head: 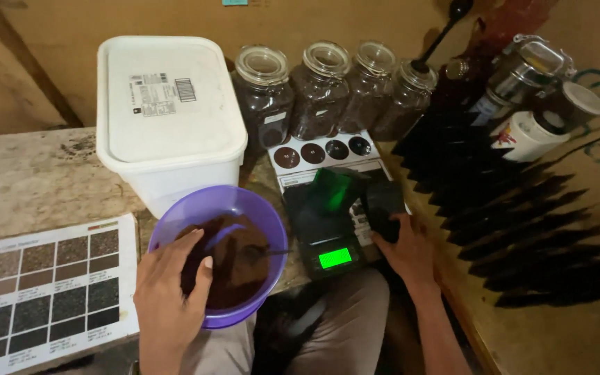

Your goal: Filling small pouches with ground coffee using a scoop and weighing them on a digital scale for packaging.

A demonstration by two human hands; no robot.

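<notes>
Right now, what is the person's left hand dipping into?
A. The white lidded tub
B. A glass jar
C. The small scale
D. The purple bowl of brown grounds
D: the left hand reaches into the purple bowl, fingers over the brown grounds.

Left hand (169, 292) grips the near-left rim of the purple bowl (244, 205), thumb inside; dark ground coffee (234, 260) and a spoon (267, 253) in it. Right hand (403, 251) rests on a black pouch (383, 205) just right of the digital scale (324, 232), display lit green. Far: white lidded tub (169, 111), four glass jars (321, 90). Near left: colour chart card (43, 292). Right: row of black bags (515, 208).
</notes>
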